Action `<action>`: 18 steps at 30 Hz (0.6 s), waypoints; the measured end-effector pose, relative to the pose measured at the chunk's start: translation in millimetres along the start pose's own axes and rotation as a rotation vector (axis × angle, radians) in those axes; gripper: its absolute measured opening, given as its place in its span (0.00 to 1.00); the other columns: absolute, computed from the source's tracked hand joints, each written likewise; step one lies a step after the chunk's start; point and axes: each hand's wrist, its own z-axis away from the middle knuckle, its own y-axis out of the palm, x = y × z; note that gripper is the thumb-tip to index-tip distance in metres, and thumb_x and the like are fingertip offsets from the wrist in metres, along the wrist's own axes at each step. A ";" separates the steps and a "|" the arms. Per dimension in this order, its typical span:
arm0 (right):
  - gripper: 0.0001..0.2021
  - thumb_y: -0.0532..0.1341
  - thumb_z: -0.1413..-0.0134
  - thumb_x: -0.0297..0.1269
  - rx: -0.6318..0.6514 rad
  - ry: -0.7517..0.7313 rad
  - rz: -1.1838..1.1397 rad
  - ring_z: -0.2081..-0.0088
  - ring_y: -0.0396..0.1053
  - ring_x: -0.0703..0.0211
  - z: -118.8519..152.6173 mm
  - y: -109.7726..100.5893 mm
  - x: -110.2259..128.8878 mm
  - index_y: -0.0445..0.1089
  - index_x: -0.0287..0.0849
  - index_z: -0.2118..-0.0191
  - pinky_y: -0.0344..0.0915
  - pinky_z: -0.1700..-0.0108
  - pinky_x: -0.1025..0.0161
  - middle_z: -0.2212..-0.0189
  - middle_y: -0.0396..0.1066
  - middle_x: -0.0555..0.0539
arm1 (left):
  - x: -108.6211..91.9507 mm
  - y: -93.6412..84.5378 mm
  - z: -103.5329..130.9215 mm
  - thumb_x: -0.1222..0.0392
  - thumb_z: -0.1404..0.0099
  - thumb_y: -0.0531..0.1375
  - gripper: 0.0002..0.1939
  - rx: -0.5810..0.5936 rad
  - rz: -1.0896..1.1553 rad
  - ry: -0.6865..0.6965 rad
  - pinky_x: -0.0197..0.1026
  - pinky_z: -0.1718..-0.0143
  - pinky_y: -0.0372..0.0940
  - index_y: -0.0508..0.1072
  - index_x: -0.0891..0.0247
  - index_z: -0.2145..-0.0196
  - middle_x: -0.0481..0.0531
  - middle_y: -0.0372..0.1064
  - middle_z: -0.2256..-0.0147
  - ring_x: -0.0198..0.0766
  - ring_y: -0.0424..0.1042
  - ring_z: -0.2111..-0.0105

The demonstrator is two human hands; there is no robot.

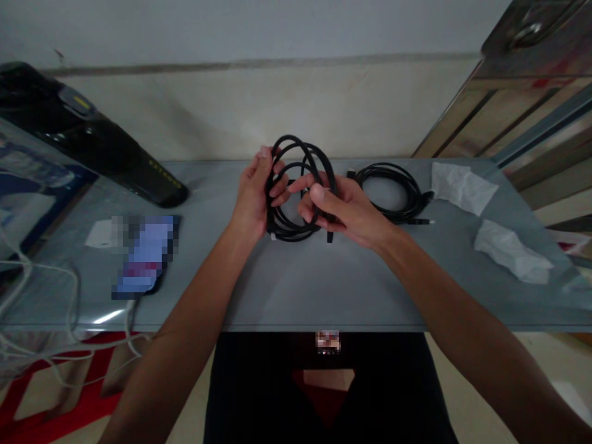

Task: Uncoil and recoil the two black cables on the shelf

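A black cable (pixel 290 140) wound into loose loops is held up between my two hands over the grey table. My left hand (pixel 253 194) grips the left side of the coil, thumb on top and fingers curled behind it. On the other side, my right hand (pixel 345 206) closes round the right strands, its thumb and index finger pointing left across the loops. One dark connector end hangs just below my right hand. Beside that hand a second coiled black cable (pixel 411 194) lies on the table, with a plug pointing right.
Two crumpled white wrappers (pixel 465 187) lie at the right. On the left are a phone (pixel 148 256) with a white cord (pixel 74 290) and a tall black cylindrical object (pixel 115 145) leaning over the grey table (pixel 319 290). A wall stands behind; a metal door (pixel 522 92) is at right.
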 end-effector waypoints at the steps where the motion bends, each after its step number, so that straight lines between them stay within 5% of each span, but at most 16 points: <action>1: 0.26 0.78 0.41 0.63 -0.002 -0.004 0.017 0.77 0.58 0.68 0.2 0.5 -0.8 0.76 0.46 0.56 0.40 0.80 0.65 0.73 0.70 0.55 | 1.0 2.5 1.0 0.33 0.25 0.68 0.20 -0.024 -0.008 0.040 0.38 0.77 0.53 0.78 0.51 0.53 0.46 0.69 0.70 0.34 0.68 0.75; 6: 0.25 0.75 0.36 0.65 -0.024 -0.039 0.008 0.79 0.47 0.67 -3.6 -0.3 -8.7 0.74 0.47 0.61 0.40 0.79 0.65 0.80 0.53 0.60 | 8.8 7.4 3.3 0.35 0.30 0.73 0.20 -0.006 -0.065 0.143 0.39 0.73 0.60 0.81 0.50 0.52 0.48 0.78 0.62 0.38 0.79 0.65; 12: 0.28 0.70 0.34 0.70 0.038 -0.046 -0.013 0.80 0.48 0.65 -5.2 -5.3 -9.5 0.74 0.47 0.63 0.45 0.79 0.64 0.83 0.47 0.61 | 20.5 7.4 3.5 0.53 0.31 0.77 0.14 0.101 -0.149 0.273 0.41 0.44 0.69 0.83 0.52 0.50 0.50 0.83 0.47 0.45 0.76 0.35; 15: 0.28 0.70 0.33 0.70 0.085 -0.041 -0.041 0.81 0.48 0.66 -3.3 -7.0 -5.5 0.74 0.47 0.63 0.47 0.78 0.64 0.83 0.46 0.62 | 17.4 10.3 5.9 0.54 0.33 0.78 0.12 0.163 -0.122 0.262 0.42 0.40 0.71 0.82 0.53 0.55 0.50 0.83 0.47 0.44 0.76 0.35; 18: 0.27 0.71 0.33 0.68 0.111 -0.045 -0.063 0.82 0.48 0.67 -2.1 -7.3 -2.3 0.74 0.47 0.64 0.47 0.79 0.65 0.84 0.46 0.63 | 10.6 12.0 8.4 0.53 0.32 0.78 0.11 0.212 -0.050 0.034 0.40 0.49 0.74 0.81 0.54 0.60 0.48 0.83 0.59 0.43 0.82 0.47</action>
